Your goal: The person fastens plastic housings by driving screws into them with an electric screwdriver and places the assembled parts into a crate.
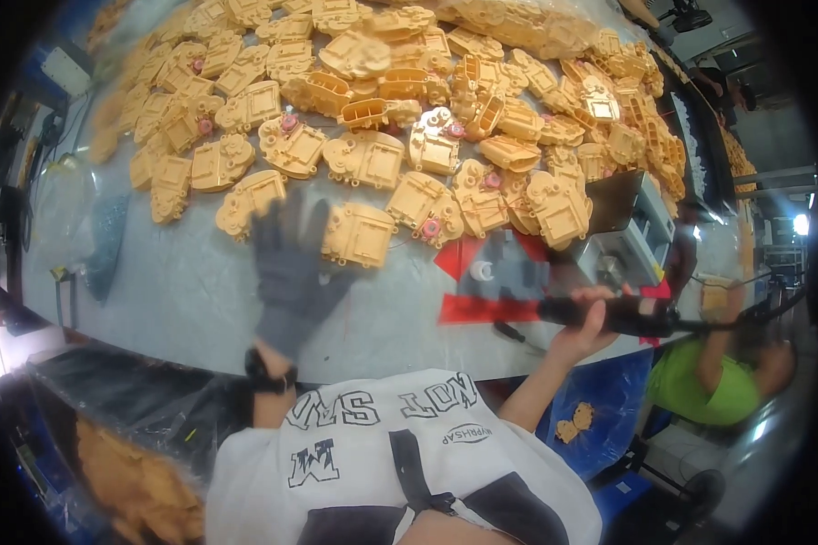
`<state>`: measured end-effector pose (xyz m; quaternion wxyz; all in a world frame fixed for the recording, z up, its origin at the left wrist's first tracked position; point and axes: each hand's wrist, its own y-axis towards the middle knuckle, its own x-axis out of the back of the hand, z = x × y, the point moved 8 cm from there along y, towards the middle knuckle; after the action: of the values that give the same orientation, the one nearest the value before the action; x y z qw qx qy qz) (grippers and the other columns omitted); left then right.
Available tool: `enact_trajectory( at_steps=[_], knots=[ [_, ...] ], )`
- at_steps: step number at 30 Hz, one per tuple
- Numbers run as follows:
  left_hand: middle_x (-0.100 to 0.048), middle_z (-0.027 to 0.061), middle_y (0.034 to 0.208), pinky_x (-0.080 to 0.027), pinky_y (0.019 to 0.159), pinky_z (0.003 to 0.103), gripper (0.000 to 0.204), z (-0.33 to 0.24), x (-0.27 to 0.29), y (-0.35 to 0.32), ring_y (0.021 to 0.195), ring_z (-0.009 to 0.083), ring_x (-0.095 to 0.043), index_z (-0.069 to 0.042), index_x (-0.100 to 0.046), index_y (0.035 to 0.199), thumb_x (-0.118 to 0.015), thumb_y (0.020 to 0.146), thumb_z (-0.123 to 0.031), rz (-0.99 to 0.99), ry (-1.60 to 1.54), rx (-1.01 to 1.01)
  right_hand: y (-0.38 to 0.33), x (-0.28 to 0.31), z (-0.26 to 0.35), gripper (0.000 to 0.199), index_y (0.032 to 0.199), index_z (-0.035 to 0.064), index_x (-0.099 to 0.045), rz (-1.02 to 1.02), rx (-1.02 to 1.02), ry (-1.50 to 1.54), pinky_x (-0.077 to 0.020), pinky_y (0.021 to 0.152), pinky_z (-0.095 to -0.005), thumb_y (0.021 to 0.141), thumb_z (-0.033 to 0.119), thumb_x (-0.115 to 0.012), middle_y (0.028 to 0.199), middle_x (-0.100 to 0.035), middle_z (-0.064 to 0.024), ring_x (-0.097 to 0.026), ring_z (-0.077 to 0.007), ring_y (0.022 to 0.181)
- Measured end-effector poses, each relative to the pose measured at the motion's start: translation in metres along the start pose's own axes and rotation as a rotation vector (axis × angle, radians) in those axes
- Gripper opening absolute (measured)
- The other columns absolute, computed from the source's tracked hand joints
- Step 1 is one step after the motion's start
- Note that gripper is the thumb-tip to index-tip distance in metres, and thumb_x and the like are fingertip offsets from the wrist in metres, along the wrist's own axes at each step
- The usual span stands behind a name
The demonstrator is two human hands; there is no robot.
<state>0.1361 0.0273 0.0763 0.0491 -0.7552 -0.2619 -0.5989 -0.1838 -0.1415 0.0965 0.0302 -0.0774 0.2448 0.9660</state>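
Observation:
My left hand (pixel 298 272), in a dark grey glove, is over the table at the near edge of a big pile of yellow plastic housings (pixel 364 159). Its fingers are stretched out and somewhat blurred, and nothing shows in them. Right beside its fingers is one housing (pixel 358 234). My bare right hand (pixel 591 327) is wrapped round a black corded electric screwdriver (pixel 623 315), held level with its front end toward the left. Beyond that end sits a grey fixture block (pixel 511 265) edged with red tape (pixel 482 310).
A grey metal box (pixel 629 232) stands right of the fixture. A small dark tool (pixel 509 331) lies near the table edge. Clear plastic bags (pixel 68 213) rest at left. Blue plastic lining (pixel 600 409) holds yellow pieces at lower right. A person in a green shirt (pixel 713 386) is nearby.

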Motion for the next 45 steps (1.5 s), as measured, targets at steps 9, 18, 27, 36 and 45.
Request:
enact_trajectory(
  at_steps=[9,18,27,36,45],
  knots=[
    [-0.05,0.0125,0.111,-0.045,0.076,0.031,0.057,-0.002,-0.041,0.001,0.082,0.0214,-0.053,-0.006,-0.051,0.119,-0.065,0.064,-0.008,0.107,-0.553,0.11,-0.007,0.011,-0.005,0.056,0.121,-0.0007,-0.028,-0.207,0.058,-0.001,-0.0489,0.059,-0.0299,0.078,0.02,-0.058,0.071,-0.053,-0.0106,-0.054,-0.0174,0.054],
    [-0.042,0.02,0.127,-0.016,0.104,0.053,0.061,-0.048,0.011,-0.021,0.118,0.0367,-0.038,-0.004,-0.045,0.125,-0.064,0.069,-0.022,0.148,-0.237,-0.174,-0.009,0.021,-0.009,0.063,0.122,-0.0045,-0.026,-0.227,0.103,-0.267,-0.0324,0.097,-0.0354,0.078,0.027,-0.059,0.102,-0.055,-0.0147,-0.051,-0.0229,0.101],
    [-0.048,0.0156,0.113,-0.042,0.085,0.04,0.072,-0.058,-0.019,-0.004,0.102,0.0321,-0.049,-0.012,-0.05,0.119,-0.074,0.051,-0.007,0.165,-0.605,-0.066,-0.01,0.016,-0.011,0.066,0.124,-0.0046,-0.024,-0.264,0.178,-0.216,-0.0394,0.093,-0.0421,0.077,0.024,-0.059,0.11,-0.049,-0.0185,-0.051,-0.0272,0.101],
    [-0.042,0.0172,0.123,-0.034,0.094,0.045,0.082,-0.187,-0.076,0.047,0.11,0.0351,-0.042,-0.012,-0.042,0.126,-0.075,0.056,-0.038,0.271,-0.378,-0.444,-0.011,0.02,-0.006,0.069,0.131,0.0007,-0.018,-0.237,0.074,-0.019,-0.051,0.056,-0.0304,0.082,0.028,-0.059,0.089,-0.053,-0.0157,-0.058,-0.0208,0.06],
    [-0.037,0.0237,0.128,-0.027,0.101,0.049,0.086,-0.171,-0.071,0.04,0.119,0.0389,-0.035,-0.007,-0.038,0.129,-0.074,0.058,-0.039,0.287,-0.315,-0.489,0.06,0.048,0.056,0.07,0.13,0.0089,-0.028,-0.299,0.374,-0.058,-0.0464,0.053,-0.0312,0.082,0.054,-0.051,0.072,-0.054,-0.0099,-0.053,-0.0185,0.056]
  ],
)
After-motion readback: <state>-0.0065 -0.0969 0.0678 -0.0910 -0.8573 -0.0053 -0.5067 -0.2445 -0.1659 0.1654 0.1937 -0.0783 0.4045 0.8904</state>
